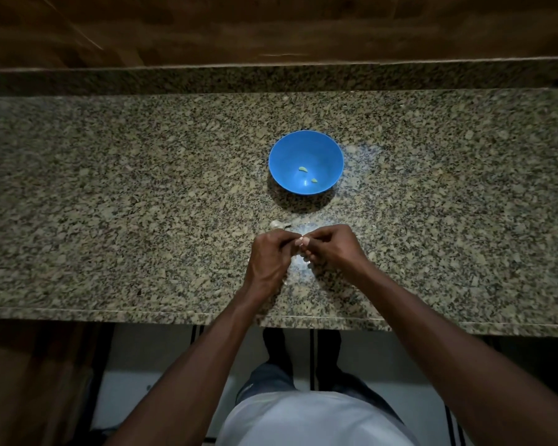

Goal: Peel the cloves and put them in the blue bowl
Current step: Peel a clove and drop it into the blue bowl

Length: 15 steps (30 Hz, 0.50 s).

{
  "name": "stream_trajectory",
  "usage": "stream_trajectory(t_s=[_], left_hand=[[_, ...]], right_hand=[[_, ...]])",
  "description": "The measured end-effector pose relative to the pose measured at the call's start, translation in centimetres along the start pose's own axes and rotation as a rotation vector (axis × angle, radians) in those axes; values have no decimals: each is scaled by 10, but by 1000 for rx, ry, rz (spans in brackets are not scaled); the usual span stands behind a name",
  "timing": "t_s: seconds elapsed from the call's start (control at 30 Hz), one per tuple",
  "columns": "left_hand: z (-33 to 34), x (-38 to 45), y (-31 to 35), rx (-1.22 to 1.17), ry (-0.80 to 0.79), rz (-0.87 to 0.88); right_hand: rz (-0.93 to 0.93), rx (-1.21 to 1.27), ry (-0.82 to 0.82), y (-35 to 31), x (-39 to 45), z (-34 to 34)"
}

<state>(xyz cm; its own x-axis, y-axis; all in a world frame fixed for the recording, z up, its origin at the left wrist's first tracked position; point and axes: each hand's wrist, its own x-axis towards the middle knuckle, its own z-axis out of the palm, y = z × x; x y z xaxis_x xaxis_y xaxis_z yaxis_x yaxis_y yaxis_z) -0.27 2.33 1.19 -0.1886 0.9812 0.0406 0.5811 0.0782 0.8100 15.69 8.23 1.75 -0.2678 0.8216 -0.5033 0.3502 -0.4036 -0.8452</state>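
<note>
One blue bowl [306, 162] on the granite counter [110, 204] — 2 peeled cloves [302, 169] inside it. One garlic piece [278, 224] w/ skin lies just behind the hands. Two hands — left hand [269, 257], right hand [331, 247] — approx. touching; whatever's pinched between them can't be counted.

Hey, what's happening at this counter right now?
A person stands at a granite counter peeling garlic. Both hands meet just in front of them: the left hand and right hand pinch a small pale clove between the fingertips. Further back sits a blue bowl with two peeled cloves already in it. The rest of the garlic bulb lies on the counter just beyond the hands, between them and the bowl.
</note>
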Motion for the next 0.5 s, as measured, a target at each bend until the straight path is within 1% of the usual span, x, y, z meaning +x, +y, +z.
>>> stream_trajectory(t_s=[0.07, 0.1, 0.2, 0.27, 0.4, 0.5], left_hand=[[2, 2, 2, 43, 39, 19], [3, 4, 4, 51, 63, -3], [7, 7, 5, -2, 110, -151], [9, 9, 2, -61, 94, -231], [8, 8, -4, -187, 34, -337], [5, 7, -5, -265, 13, -382]], right_hand=[[-70, -92, 79, -3, 0, 5], [-117, -142, 122, -5, 0, 7], [-213, -213, 205, -9, 1, 14], [-270, -248, 239, -7, 2, 17], [-338, -313, 266, -4, 0, 22], [-307, -240, 239, 0, 2, 22]])
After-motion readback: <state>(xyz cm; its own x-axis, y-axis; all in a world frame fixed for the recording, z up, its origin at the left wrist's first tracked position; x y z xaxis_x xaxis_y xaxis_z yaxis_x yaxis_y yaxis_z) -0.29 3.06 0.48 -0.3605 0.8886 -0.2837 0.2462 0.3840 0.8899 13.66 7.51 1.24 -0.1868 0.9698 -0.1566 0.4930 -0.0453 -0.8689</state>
